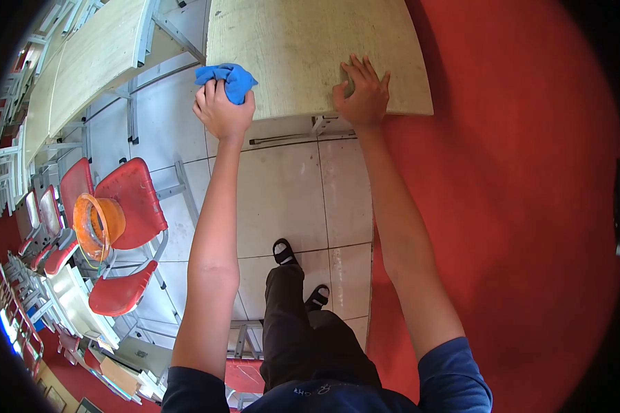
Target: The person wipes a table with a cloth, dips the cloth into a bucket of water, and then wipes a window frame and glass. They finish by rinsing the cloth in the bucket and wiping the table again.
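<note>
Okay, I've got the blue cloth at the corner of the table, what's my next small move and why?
Probably slide the left hand with the blue cloth forward onto the table top. The cloth is bunched in that hand right at the table's near left corner, barely over the surface, while the right hand lies flat on the near edge and seems to steady it.

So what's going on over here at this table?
A person stands at a pale wooden table, seen from above. Their left hand grips a bunched blue cloth at the table's near edge, while the right hand lies flat on the tabletop close to its corner. Off to the left, an orange basket sits on a red chair.
</note>
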